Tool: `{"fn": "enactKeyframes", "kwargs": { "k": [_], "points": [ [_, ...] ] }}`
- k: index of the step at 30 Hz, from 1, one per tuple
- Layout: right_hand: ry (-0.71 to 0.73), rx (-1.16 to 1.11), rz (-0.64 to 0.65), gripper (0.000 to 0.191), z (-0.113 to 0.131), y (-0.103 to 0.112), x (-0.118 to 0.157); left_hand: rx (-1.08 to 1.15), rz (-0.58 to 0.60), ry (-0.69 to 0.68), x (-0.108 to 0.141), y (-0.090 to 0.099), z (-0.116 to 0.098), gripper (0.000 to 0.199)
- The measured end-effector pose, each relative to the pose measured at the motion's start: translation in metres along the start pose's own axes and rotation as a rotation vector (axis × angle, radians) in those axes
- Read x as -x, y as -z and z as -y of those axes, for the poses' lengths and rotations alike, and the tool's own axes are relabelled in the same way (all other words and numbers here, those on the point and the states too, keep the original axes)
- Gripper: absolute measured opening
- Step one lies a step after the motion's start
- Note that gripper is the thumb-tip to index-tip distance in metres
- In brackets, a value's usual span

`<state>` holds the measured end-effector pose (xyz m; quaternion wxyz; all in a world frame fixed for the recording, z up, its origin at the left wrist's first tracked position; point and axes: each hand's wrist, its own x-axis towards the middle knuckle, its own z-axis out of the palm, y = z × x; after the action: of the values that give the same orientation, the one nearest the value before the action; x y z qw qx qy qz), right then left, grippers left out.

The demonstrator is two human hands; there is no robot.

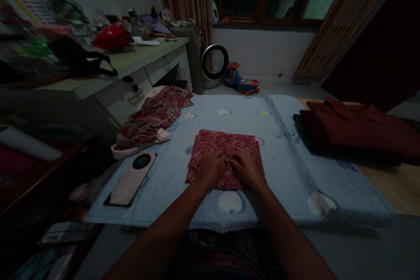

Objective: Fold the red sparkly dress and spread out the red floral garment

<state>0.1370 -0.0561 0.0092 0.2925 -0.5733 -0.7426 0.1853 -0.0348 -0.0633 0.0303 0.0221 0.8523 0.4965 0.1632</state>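
Observation:
A red garment with a fine pale print lies folded into a rough rectangle in the middle of the bed-like surface covered by a light blue cloth. Both hands rest on it. My left hand is bent over its centre, fingers curled and pinching the fabric. Close beside it on the right, my right hand pinches the same spot, with thumb and fingertips drawn together. Only a narrow gap separates the fingertips of the two hands. What lies beneath the palms is hidden.
Left of the garment lies a phone and, behind it, a crumpled patterned cloth. Folded dark red clothes are stacked at right. A cluttered desk stands at left. Beyond are a round-doored appliance and a ride-on toy.

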Motion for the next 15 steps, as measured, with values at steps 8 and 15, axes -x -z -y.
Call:
{"fn": "enactKeyframes", "kwargs": {
  "k": [8, 15],
  "points": [
    [0.014, -0.072, 0.035, 0.011, -0.0023, 0.0030, -0.0014, -0.026, -0.008, 0.059, -0.0024, -0.0018, -0.0045, 0.015],
    [0.004, -0.135, 0.011, 0.011, -0.0013, 0.0031, -0.0018, 0.224, -0.016, 0.127, -0.0018, 0.0004, 0.0018, 0.009]
  ]
}}
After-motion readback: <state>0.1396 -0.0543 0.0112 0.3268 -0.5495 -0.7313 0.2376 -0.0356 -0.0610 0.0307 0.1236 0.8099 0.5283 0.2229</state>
